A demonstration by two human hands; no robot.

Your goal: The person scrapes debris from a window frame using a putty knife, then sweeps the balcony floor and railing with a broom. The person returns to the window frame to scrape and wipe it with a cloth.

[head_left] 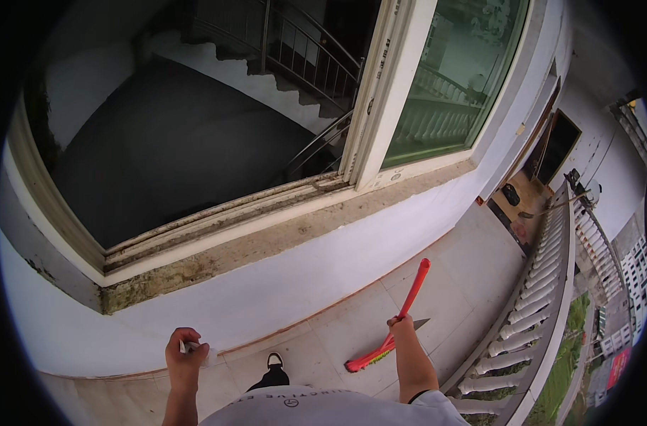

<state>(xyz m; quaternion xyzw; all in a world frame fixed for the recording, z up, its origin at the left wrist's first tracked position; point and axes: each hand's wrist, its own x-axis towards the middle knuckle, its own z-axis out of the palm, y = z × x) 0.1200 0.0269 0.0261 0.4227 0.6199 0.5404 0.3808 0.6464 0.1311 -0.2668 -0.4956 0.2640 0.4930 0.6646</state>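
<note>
My right hand [400, 325] is closed around a red broom [415, 285], held at a slant over the tiled floor. The broom's upper end points away to the right, and its head with yellow-green bristles hangs lower left. From the same hand a grey pointed blade [421, 324] sticks out to the right; its handle is hidden in the grip. My left hand [183, 355] is raised near the white wall, fingers curled around a small white piece [190, 346], maybe tissue or cloth. What it is exactly does not show.
A stained window ledge [288, 241] runs above the wall, below an open window frame [366, 106] with a green pane. A stone balustrade [522, 334] borders the right side. Shoes and other items lie by a far doorway [558, 149]. My shoe [274, 359] stands on the tiles.
</note>
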